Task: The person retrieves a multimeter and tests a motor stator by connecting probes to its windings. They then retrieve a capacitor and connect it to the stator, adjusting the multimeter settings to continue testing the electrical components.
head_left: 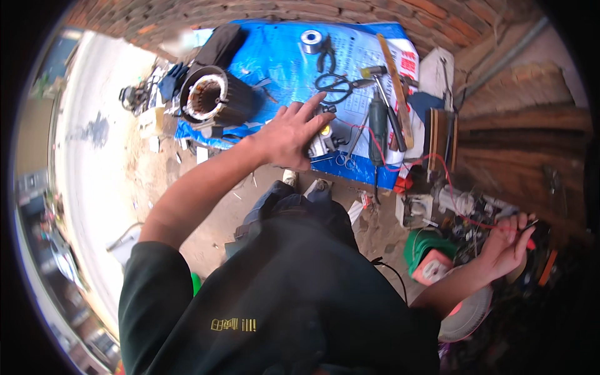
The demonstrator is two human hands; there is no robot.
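Observation:
My left hand (289,134) reaches over the near edge of the blue-covered table, fingers spread. It lies against a small metal machine part (322,142), partly hidden under the palm and fingers. A thin red wire (440,164) runs from beside that part across the table and off to the right. Far out at the right, my right hand (502,249) is closed in a pinch on the wire's end. A small red piece (531,242) and a thin dark tip show by its fingers; exactly how they join the wire is too small to tell.
On the table (275,62) are a motor stator (215,100), a solder spool (311,42), pliers (325,55), black scissors (334,89), a dark green-grey tool (377,125), a hammer (389,106) and a wooden strip (395,87). Brick wall stands behind; clutter and a green container (420,250) lie right.

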